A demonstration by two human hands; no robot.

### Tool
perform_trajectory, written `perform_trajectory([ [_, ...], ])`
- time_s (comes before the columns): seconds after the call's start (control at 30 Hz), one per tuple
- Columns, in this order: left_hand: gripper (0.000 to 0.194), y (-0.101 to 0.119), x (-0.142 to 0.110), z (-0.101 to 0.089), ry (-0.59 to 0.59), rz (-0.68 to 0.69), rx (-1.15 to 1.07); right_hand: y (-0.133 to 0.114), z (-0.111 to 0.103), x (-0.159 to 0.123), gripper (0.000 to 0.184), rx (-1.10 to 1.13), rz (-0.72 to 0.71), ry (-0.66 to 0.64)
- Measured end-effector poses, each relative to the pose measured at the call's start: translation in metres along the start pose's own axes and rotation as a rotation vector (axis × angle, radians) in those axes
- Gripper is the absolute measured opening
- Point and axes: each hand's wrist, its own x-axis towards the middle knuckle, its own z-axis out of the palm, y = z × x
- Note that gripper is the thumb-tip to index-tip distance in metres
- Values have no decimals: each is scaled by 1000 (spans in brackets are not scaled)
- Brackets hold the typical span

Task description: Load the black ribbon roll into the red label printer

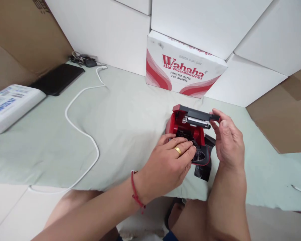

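Note:
A small red-and-black device [199, 134] stands near the front of the cloth-covered table, its hinged lid [194, 115] raised to show a metal roller. Black, crinkled, shiny material [200, 153] lies in its compartment and at its front edge. My left hand [169, 160] is curled over the front left of the device, its fingers reaching into the compartment; the thumb is hidden. At the lid's right end, my right hand [228, 140] pinches the dark corner between thumb and fingers. A black flap of film [203, 171] sticks out below the device.
Behind stands a Wahaha water carton [185, 68] against white boxes [115, 33]. A white cable [84, 130] winds across the left side. A dark tablet-like slab [59, 78], keys [82, 59] and a white labelled object [15, 103] lie far left. A cardboard box [283, 107] borders the right.

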Motion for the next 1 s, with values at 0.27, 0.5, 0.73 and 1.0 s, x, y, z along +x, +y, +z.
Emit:
perform_trajectory([
  [0.27,18,10,-1,-1,133,48,71,-20,-8,-5,45,-68,4,-47],
  [0.5,18,6,2,-5,168,22,42,-50,-41,-31,34,-541,-214,-390],
  [0.73,36,-17,4,-13,120,-216,-158,-52,-46,-43,37,-591,-169,-485],
  [1.0,32,-36,-1,-21,-27,-261,-128,-50,-48,-44,36,-567,-104,-507],
])
